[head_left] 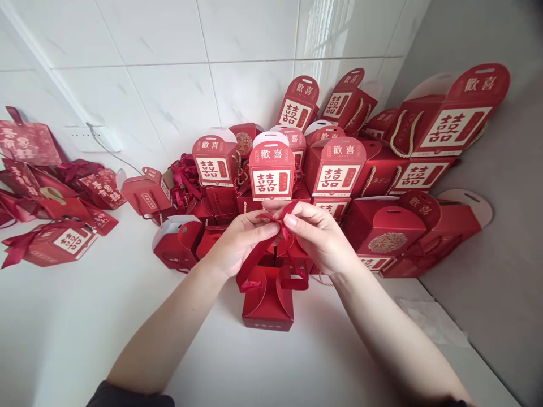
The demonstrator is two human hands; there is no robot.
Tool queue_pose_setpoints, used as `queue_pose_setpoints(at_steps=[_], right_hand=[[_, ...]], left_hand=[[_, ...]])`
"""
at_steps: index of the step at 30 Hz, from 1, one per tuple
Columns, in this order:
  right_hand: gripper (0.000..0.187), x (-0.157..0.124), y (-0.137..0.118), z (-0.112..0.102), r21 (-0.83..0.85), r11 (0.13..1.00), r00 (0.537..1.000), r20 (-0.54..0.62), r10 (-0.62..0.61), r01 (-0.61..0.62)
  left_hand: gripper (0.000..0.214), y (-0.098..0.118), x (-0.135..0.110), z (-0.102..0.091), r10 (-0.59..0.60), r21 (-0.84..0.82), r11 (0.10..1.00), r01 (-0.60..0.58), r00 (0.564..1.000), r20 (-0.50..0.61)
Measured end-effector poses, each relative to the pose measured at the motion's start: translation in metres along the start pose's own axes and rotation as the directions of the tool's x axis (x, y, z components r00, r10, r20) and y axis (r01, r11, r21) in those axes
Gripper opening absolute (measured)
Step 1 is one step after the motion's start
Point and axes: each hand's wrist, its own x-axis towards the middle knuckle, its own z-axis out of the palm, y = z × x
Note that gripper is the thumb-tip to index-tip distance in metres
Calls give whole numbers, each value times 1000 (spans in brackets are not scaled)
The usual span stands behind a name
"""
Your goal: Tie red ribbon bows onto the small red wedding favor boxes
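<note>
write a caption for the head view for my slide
Left hand and right hand pinch a red ribbon above a red gift box, before stacked red double-happiness boxes

The person had two bare arms, and they were long and smooth. The left arm (165,333) came in from the bottom of the view, and so did the right arm (399,333). A dark sleeve (127,397), almost black, sat on the left arm, and only a bit of it could be seen. A tiny dark bit of another sleeve (456,403) showed at the end of the right arm. The left hand (241,243) and the right hand (318,237) had nothing on them. The fingers (299,217) were slim — with short, neat nails — and had soft, round tips.
</note>
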Motion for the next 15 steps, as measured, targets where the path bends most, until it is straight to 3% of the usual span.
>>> queue_pose_setpoints(at_steps=[5, 10, 12, 15], right_hand=[[13, -1, 0, 0, 73, 997, 999, 24, 32, -34], [10, -3, 3, -1, 154, 985, 995, 72, 68, -79], [11, -3, 2, 0, 136, 988, 997, 52, 63, -69], [20, -2, -2, -1, 39, 999, 999, -50, -9, 11]], left_hand=[[17, -5, -2, 0, -114, -114, 986, 121, 991, 68], [16, -6, -4, 4, -135, -128, 981, 149, 984, 113], [17, -4, -5, 8, -100, -91, 990, 106, 993, 66], [19, -2, -6, 13, 87, 22, 996, -85, 987, -134]])
